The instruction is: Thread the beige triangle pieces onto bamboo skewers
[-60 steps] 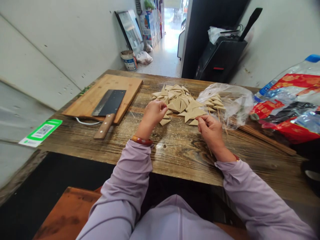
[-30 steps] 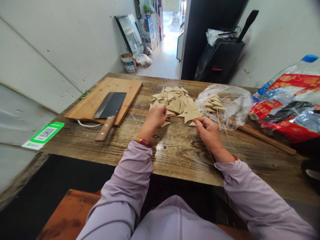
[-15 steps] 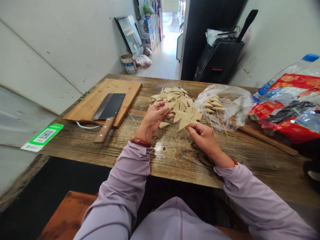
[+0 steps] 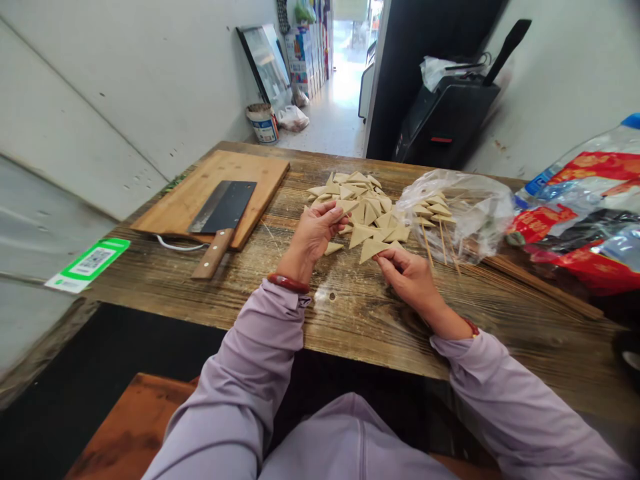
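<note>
My left hand (image 4: 314, 237) pinches a flat beige triangular piece (image 4: 346, 207), perhaps dried tofu, between thumb and fingers. Lower and to the right, my right hand (image 4: 407, 279) grips the edge of another triangular piece (image 4: 371, 250) by thumb and forefinger; whether a stick is also in that hand I cannot tell. Behind both hands lies a heap of similar triangles (image 4: 363, 190), loosely piled on the wooden table (image 4: 345, 320). One loose triangle (image 4: 333, 248) rests beside my left hand. More triangles (image 4: 434, 208), with thin wooden skewers (image 4: 443, 241) sticking out, lie at a clear plastic bag (image 4: 480, 200).
On the left a cutting board (image 4: 273, 170) carries a cleaver (image 4: 225, 207), its handle overhanging the near edge. Skewers (image 4: 535, 283) lie in a bundle at right, near red plastic packaging (image 4: 595, 267) and a large bottle (image 4: 575, 150). A black bin-like container (image 4: 445, 120) stands beyond the table.
The whole view has shifted slightly. My left hand has turned a little, so its triangle is tilted differently. My right hand still grips its triangle in nearly the same place.
</note>
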Motion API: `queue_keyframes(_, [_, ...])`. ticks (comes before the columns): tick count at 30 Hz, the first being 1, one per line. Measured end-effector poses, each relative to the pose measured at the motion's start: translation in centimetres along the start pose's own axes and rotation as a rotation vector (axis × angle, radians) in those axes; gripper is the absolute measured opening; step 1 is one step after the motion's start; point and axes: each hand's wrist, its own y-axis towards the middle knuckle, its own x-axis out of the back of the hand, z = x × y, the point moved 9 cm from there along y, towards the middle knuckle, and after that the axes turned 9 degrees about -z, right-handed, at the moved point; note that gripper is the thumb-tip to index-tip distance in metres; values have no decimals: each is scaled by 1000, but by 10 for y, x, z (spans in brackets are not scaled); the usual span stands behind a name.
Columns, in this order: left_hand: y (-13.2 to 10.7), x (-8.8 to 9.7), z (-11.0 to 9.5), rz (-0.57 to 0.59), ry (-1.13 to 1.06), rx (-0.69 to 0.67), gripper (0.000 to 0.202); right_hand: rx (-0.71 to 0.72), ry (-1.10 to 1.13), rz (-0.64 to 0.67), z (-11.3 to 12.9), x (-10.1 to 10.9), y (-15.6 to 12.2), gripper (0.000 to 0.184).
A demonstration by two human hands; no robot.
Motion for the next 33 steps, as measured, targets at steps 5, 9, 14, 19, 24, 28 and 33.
queue_keyframes(5, [-1,1,2,-18,-23,13,17,9,3,-1,-2,-1,0,18])
queue_keyframes(9, [-1,1,0,-18,-38,6,17,13,-2,-4,-4,-1,-1,19])
queue_keyframes(14, [1,3,0,-39,-32,-5,16,8,-12,-1,-4,-1,-1,19])
queue_keyframes(19, [1,1,0,-16,-21,-16,17,13,-25,-7,-3,0,-1,20])
queue_keyframes(24, [0,0,-2,-13,11,-48,22,-1,-35,-5,-5,0,0,19])
queue_keyframes(28, [0,0,-4,-5,44,-88,24,2,-41,2,-6,-1,0,20])
queue_keyframes(33, [1,0,-4,-4,61,-112,24,13,-43,-7,-3,0,-1,20])
